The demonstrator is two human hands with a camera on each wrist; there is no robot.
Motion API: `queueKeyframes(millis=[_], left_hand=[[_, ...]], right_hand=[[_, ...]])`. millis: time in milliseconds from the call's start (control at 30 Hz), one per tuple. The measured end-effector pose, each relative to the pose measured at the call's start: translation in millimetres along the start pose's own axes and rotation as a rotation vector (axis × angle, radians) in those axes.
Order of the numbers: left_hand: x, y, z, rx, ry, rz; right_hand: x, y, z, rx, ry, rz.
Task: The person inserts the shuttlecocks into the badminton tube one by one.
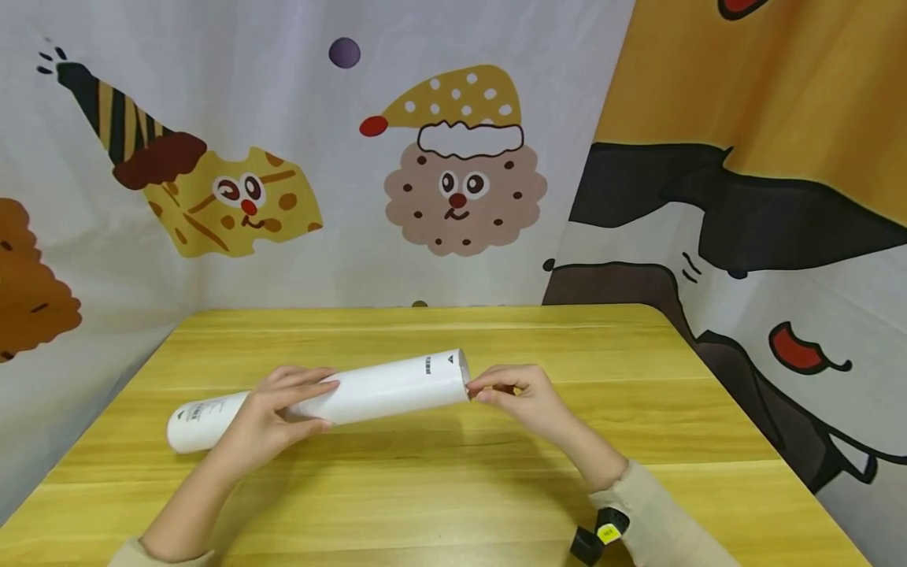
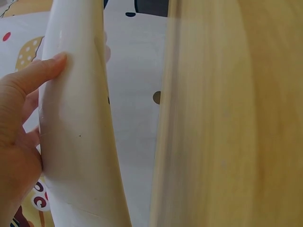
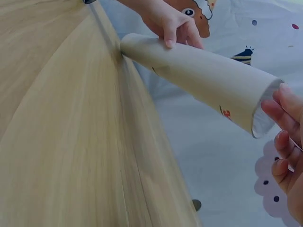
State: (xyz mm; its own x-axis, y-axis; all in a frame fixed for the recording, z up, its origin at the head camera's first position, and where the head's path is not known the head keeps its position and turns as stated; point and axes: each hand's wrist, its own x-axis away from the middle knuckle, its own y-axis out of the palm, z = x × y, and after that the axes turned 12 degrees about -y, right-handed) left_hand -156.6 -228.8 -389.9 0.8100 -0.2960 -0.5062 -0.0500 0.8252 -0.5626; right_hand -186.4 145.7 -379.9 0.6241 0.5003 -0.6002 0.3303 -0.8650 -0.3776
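Observation:
A long white tube (image 1: 397, 386) slants over the wooden table in the head view, its left end low near the tabletop and its right end raised. My left hand (image 1: 272, 413) grips it around the middle, thumb on the near side and fingers over the top. In the left wrist view, a finger of that hand lies along the tube (image 2: 80, 118). My right hand (image 1: 520, 398) pinches at the rim of the raised end. The right wrist view shows that end of the tube (image 3: 203, 75) open and hollow, with right fingers (image 3: 279, 106) at its rim.
The light wooden table (image 1: 425, 496) spreads beneath both hands. Small black blocks (image 1: 588, 543), one with a yellow label, appear beside the right sleeve (image 1: 659, 512). Behind the table hangs a curtain (image 1: 283, 94) printed with cartoon figures.

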Motion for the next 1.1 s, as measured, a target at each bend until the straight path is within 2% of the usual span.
queueKeyframes(millis=[133, 300, 433, 567, 733, 900, 1100], left_hand=[[0.0, 0.8, -1.8, -0.021, 0.004, 0.011], [0.6, 1.9, -3.8, -0.029, -0.007, 0.023], [1.0, 2.1, -7.6, -0.036, -0.025, 0.037], [1.3, 0.4, -9.9, -0.054, -0.052, 0.025], [2.8, -1.9, -16.3, -0.097, -0.118, -0.024], [4.9, -3.6, -23.9, -0.133, -0.17, -0.042], [5.8, -3.9, -29.4, -0.159, -0.204, -0.059]], right_hand=[[2.7, -9, -10, 0.064, 0.012, 0.031], [6.4, -20, -24, 0.13, -0.052, 0.06], [15.0, -31, -20, 0.174, -0.067, 0.081], [26.6, -42, -12, 0.202, -0.032, 0.103], [41.6, -55, -4, 0.23, 0.034, 0.113], [54.5, -64, 0, 0.277, 0.051, 0.1], [67.0, -72, 1, 0.327, 0.079, 0.098]])
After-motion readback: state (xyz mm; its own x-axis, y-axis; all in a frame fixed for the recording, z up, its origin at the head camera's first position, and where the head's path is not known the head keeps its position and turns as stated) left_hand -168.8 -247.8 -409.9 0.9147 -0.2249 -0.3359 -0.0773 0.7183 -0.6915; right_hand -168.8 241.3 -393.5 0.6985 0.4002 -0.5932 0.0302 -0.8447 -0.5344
